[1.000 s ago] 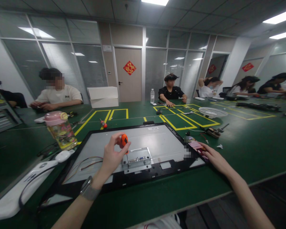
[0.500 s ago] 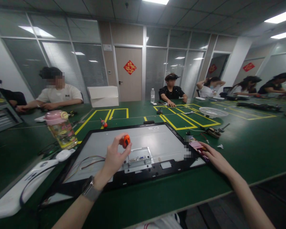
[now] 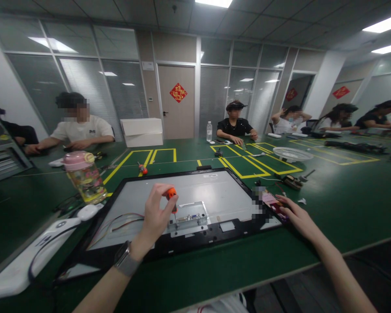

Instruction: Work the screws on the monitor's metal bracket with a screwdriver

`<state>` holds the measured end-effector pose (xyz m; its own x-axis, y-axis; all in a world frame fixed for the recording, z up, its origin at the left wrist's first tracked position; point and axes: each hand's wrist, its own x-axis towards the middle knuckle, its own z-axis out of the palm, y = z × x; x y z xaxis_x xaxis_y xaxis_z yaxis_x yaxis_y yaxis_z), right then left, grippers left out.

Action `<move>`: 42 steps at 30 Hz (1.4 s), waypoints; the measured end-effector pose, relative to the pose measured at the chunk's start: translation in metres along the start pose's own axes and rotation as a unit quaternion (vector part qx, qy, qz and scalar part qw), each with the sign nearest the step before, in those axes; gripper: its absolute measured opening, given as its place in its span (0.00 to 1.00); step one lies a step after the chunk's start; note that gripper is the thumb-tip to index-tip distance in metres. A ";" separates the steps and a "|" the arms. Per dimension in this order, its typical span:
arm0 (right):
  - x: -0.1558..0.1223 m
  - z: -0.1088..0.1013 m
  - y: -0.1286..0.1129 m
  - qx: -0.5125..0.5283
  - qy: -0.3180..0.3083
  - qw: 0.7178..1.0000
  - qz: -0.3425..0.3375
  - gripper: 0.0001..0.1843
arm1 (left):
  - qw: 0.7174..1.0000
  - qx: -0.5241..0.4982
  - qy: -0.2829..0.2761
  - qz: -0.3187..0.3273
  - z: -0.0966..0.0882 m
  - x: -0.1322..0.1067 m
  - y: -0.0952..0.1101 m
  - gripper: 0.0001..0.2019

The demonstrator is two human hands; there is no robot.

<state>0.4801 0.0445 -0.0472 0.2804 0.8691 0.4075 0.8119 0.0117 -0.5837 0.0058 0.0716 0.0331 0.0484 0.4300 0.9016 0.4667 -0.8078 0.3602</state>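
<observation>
My left hand [image 3: 154, 217] is closed round the orange handle of a screwdriver [image 3: 171, 194], held upright with its tip down on a small metal board cover [image 3: 187, 217]. That cover sits on the back of a large monitor panel [image 3: 215, 191] lying flat on the green table. A watch is on my left wrist. My right hand [image 3: 295, 216] lies flat on the table at the panel's right corner, fingers stretched over a pink object [image 3: 271, 200].
A pink-lidded bottle [image 3: 83, 176], a white mouse-like piece [image 3: 86, 212] and a white cover with a black cable [image 3: 29, 256] lie to the left. A white fan grille [image 3: 289, 153] and small tools lie to the right. Several people sit around the table [image 3: 345, 195].
My left fingers have turned on the screwdriver handle and now cover more of it. The right hand has barely shifted.
</observation>
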 end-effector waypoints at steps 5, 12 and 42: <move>0.001 0.001 0.003 0.006 -0.008 1.000 0.000 0.30 | 1.000 0.013 0.019 -0.008 -0.001 0.002 0.007 0.06; 0.003 0.005 0.012 0.012 -0.028 1.000 -0.002 0.33 | 0.999 0.007 0.029 -0.027 -0.002 0.004 0.009 0.07; -0.010 0.010 -0.029 -0.054 0.101 0.984 -0.140 0.20 | 0.992 -0.028 0.074 -0.098 0.001 0.005 0.005 0.05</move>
<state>0.4491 0.0398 -0.0415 0.1255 0.7232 0.6791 0.9186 0.1738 -0.3549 0.0090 0.0702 0.0397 -0.1707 0.5209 0.8364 0.4050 -0.7367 0.5415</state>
